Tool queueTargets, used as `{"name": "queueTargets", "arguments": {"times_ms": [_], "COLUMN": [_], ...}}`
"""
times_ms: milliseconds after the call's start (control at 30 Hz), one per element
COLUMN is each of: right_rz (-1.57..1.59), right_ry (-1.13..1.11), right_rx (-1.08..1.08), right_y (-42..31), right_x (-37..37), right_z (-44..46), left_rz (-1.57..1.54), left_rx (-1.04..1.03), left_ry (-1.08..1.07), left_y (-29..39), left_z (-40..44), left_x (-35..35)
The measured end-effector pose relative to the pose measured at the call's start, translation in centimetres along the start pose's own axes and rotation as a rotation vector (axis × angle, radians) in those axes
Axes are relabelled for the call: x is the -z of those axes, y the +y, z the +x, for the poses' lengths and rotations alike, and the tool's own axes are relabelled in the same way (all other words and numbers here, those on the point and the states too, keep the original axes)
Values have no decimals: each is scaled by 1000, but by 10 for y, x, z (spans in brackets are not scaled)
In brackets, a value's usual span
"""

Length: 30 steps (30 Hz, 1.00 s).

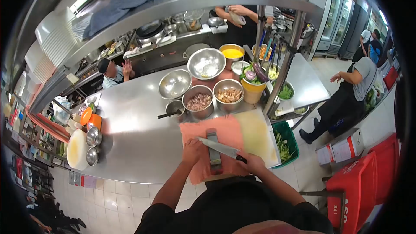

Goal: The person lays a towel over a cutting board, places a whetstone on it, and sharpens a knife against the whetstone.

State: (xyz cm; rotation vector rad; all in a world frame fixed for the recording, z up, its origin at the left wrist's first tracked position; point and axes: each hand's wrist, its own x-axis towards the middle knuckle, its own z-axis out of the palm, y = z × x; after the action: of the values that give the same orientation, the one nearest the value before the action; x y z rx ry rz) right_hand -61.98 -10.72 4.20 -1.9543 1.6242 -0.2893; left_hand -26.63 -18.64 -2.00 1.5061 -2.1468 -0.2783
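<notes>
A large chef's knife [219, 147] lies slantwise across a grey sharpening stone [213, 151], its blade over the stone. My right hand [253, 164] is wrapped round the knife's black handle. At the other end, my left hand [192, 151] is by the blade's tip, left of the stone; its fingers are too small to make out clearly. Beneath the stone is a pink cloth [232, 134], spread over a pale cutting board [255, 136]. Behind the cloth stand a bowl of chopped reddish food [199, 102] and a bowl of browned pieces [228, 95].
Empty steel bowls [174, 84] stand farther back. A yellow tub of vegetables [253, 91] is beside a metal post [286, 69]. A green crate [286, 145] sits right of the board. Co-workers stand beyond the counter and at right [353, 86]. A shelf [190, 2] crosses overhead.
</notes>
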Motion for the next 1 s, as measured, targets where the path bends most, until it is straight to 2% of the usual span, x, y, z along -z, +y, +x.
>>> {"name": "queueTargets", "arguments": {"times_ms": [167, 267, 300, 333, 367, 433, 467, 500, 567, 600, 700, 867, 1000], "right_rz": [-57, 151, 43, 81, 82, 90, 114, 123, 32, 88, 38, 73, 50], "right_ry": [-53, -59, -47, -84, 14, -30, -5, 38, 26, 61, -15, -11, 67], "right_rx": [-10, 45, 22, -6, 54, 21, 115, 190, 125, 197, 112, 59, 139], "right_y": [-3, 14, 24, 13, 32, 17, 9, 12, 0, 2, 2, 16, 12], "right_x": [7, 9, -3, 6, -16, -10, -8, -17, -14, -15, -6, -4, -19], "right_z": [-9, -43, -47, -48, -42, -21, -6, 11, 28, 31, 10, -38, 6], "left_rz": [-16, -18, -32, -43, 1, 18, -58, -4, 64, 52, 68, -19, 34], "left_rx": [-27, -143, -117, -86, -84, -125, -119, -76, -3, 31, 12, -5, -12], "left_ry": [14, 43, 47, 48, -20, 96, 143, 80, 97, 92, 34, 89, 124], "left_y": [6, 22, 28, 29, 23, 5, 3, -23, -12, -8, 5, 30, 5], "left_z": [-14, -34, -41, -41, -37, -32, -22, -18, -4, -4, -18, -40, -21], "left_x": [5, -4, -9, -13, -15, -19, -9, -21, 4, 10, 10, -9, -5]}}
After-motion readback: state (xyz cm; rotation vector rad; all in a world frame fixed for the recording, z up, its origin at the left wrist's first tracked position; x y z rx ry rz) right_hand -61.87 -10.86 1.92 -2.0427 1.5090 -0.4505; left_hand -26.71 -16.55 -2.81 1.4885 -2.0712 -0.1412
